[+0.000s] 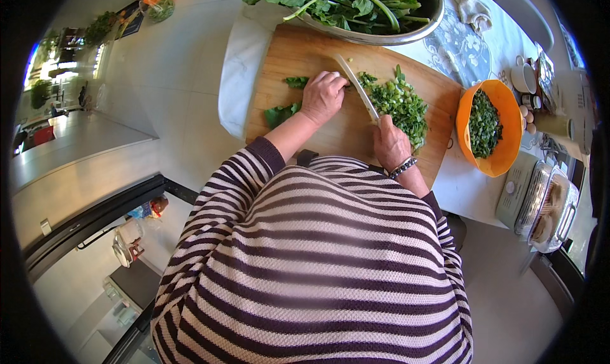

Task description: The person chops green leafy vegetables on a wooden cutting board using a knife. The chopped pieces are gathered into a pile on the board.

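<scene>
My right hand [391, 143] grips a kitchen knife [356, 83] by its handle, the blade slanting up and left over the wooden cutting board [295, 54]. Beside the blade, my left hand [325, 97] presses leafy greens against the board with bent fingers. Leaf ends [281, 115] stick out to the left of that hand. A heap of chopped greens [402, 109] lies just right of the knife. Whole leafy greens [352, 4] fill a large metal bowl [381, 39] at the board's far edge.
An orange bowl [512, 125] holding chopped greens [485, 130] stands right of the board. Beyond it are several eggs [528, 118], a white mug [523, 78] and a clear lidded container [548, 206]. A crumpled cloth [473, 12] lies at the far right of the table.
</scene>
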Tool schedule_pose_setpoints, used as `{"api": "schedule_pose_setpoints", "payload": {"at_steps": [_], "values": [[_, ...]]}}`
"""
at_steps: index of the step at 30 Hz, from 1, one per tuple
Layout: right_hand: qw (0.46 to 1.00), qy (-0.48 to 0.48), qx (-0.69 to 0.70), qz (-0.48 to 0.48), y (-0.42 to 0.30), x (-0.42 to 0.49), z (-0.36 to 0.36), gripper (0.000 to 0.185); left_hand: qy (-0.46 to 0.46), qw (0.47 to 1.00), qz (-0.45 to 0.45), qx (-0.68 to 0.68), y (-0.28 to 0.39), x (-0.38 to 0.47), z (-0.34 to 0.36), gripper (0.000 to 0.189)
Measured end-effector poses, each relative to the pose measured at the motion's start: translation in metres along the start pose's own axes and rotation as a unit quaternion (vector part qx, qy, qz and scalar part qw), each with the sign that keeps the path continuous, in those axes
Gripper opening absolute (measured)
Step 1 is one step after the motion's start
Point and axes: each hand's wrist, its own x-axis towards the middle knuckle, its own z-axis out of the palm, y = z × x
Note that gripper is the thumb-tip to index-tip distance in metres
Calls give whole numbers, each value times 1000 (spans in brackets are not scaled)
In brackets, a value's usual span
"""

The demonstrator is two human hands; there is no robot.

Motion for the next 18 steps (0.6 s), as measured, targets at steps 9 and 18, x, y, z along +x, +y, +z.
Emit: {"api": "schedule_pose_setpoints", "payload": {"at_steps": [9, 18], "values": [[1000, -3, 21, 11, -8, -7, -6, 20, -2, 1000, -5, -2, 0, 0, -1, 8], [1000, -28, 12, 7, -7, -8, 1, 19, 10, 1000, 6, 8, -1, 2, 0, 7]]}}
